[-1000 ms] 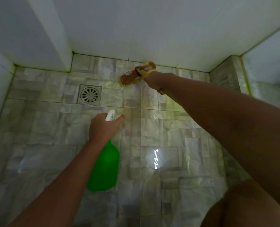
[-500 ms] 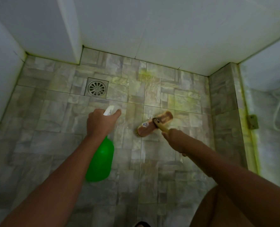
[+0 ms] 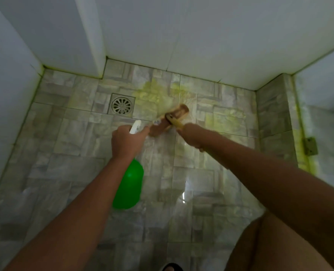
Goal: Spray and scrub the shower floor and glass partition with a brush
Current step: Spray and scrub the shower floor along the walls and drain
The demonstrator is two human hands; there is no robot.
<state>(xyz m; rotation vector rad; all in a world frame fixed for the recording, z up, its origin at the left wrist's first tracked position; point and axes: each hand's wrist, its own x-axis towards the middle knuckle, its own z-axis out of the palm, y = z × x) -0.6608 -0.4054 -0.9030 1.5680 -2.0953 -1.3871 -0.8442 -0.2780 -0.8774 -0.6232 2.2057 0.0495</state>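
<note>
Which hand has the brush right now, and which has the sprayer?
The right hand grips the brush by its yellow handle; the left hand holds the green spray bottle.

Brush (image 3: 170,119) now further up floor (image 3: 68,145) than half second ago, nearer back wall edge, just right of drain (image 3: 122,106); right hand (image 3: 193,136) extends with it. Yellow-green smear (image 3: 158,92) by back edge uncovered.
</note>
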